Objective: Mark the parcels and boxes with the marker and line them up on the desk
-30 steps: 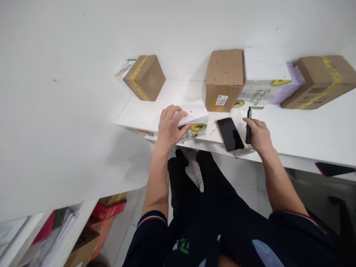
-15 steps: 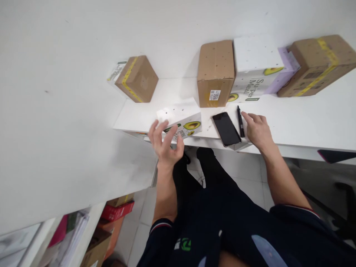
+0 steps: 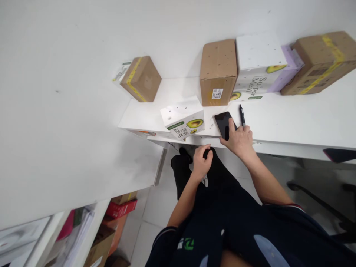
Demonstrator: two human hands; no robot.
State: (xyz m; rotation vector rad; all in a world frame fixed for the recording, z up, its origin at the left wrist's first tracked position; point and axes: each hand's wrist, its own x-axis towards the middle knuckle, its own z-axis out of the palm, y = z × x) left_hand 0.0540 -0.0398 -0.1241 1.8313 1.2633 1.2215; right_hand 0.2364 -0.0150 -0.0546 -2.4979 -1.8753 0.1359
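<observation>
On the right hand the thumb and index finger stand wide apart, the index laid across the glossy black face of a phone, the thumb at its near left edge. The other fingers bend beside the phone, close to the butt of a slim black marker; whether they touch it I cannot tell. The phone, a flat slab with rounded corners, lies near the front edge of the smooth white tabletop. The left hand is in front of the dark trousers, its fingers loosely curled with a narrow gap to the thumb.

Left of the phone sits a white card box, punched with small round holes and printed with halved avocados (the lettering reads "Su-per Meal").

Further back, a plain brown cardboard carton with a paper label stands against a larger white printed box. Next come a pale lilac box and a brown carton banded in yellow tape. At the far left, a smaller yellow-taped carton partly covers a white printed pack.
</observation>
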